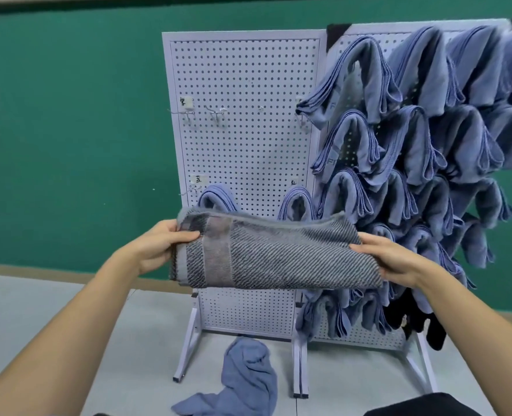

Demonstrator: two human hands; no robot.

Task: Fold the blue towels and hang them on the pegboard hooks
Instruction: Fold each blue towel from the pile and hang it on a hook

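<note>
I hold a folded grey striped towel (pixel 278 253) in front of the left pegboard (pixel 242 85). My left hand (pixel 161 246) grips its left end and my right hand (pixel 395 259) grips its right end. Behind the towel, two folded blue towels hang on low hooks, one (pixel 215 199) to the left and one (pixel 298 205) to the right. The right pegboard (pixel 365 334) carries several folded blue towels (pixel 429 130). A crumpled blue towel (pixel 242 382) lies on the floor below.
Bare metal hooks (pixel 215 112) stick out of the left pegboard's middle row. Black cloths (pixel 413 316) hang low on the right board. Both boards stand on white metal feet (pixel 188 346) on a grey floor, before a green wall (pixel 68 130).
</note>
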